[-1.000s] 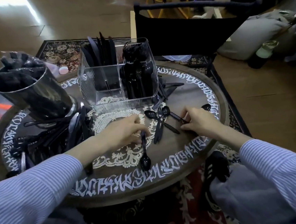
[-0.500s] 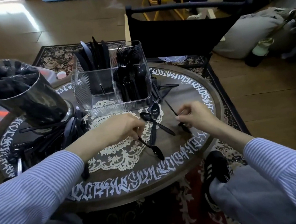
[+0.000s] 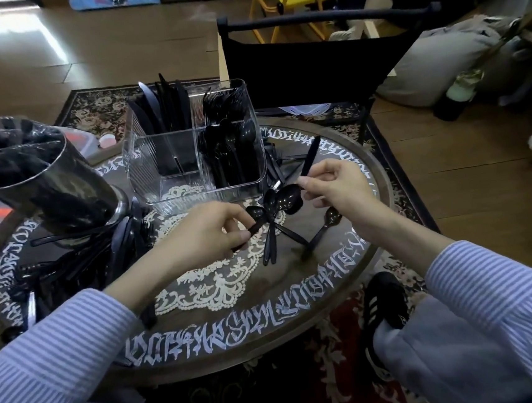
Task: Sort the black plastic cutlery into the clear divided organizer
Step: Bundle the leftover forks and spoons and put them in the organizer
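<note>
1. My right hand (image 3: pixel 338 188) now pinches a black spoon (image 3: pixel 293 195) by its neck and holds it lifted above the round table (image 3: pixel 354 257), with the handle pointing up and away from me; a second ago this hand was still low on the table among the loose spoons.
2. My left hand (image 3: pixel 209 236) pinches the handle of another spoon (image 3: pixel 256 217) between thumb and fingers. A second ago this spoon lay flat with the bowl toward me; now its bowl is raised beside the right one.
3. The clear organizer (image 3: pixel 197 178) stands just behind my hands. Its right front compartment already has spoons, the back ones have knives and forks.
4. I judge both spoons are ready to go in that spoon compartment. More cutlery (image 3: pixel 272 243) still lies on the table.
</note>
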